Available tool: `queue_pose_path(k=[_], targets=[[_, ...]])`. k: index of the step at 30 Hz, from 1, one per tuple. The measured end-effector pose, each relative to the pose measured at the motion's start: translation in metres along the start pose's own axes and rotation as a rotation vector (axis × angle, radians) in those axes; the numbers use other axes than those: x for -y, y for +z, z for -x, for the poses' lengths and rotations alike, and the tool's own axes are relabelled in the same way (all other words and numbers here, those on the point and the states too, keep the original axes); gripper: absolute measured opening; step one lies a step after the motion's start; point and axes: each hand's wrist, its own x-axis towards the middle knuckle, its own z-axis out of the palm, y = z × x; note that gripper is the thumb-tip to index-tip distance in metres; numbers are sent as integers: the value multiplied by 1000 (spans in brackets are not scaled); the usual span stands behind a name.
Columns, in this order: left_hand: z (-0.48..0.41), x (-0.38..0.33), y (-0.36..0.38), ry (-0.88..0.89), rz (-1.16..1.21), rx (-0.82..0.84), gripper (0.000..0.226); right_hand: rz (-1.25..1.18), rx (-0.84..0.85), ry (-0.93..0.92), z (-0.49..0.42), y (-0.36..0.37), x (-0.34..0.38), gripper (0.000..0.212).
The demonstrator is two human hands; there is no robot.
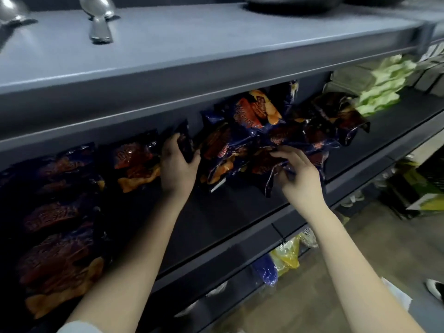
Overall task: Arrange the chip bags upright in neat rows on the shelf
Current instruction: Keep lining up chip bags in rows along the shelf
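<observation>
A person is sorting blue and red chip bags on a dark shelf (pixel 216 212). The left hand (pixel 177 167) is gripping one bag (pixel 186 143) edge-on, seemingly standing it beside the row of bags (pixel 134 162) at left. The right hand (pixel 300 174) is grasping the edge of a loose bag (pixel 262 164) in the jumbled pile (pixel 252 126) at centre. Next, that bag probably needs lifting free and turning upright without dragging its neighbours. The upper shelf board (pixel 192 56), carrying metal ladles (pixel 98 20), is hanging low overhead, and green packets (pixel 382 87) are crowding the right end.
</observation>
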Motion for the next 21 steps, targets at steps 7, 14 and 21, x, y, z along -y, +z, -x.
queue_pose_path(k=[7,14,21], targets=[[7,-1,0,-68,103,-171,31,-32,96,0,5,0,-19,40],[5,-16,-25,-32,148,-375,22,-130,133,-83,-6,6,-15,38],[33,-25,-97,-73,199,-573,15,-322,162,-207,-24,11,8,31]])
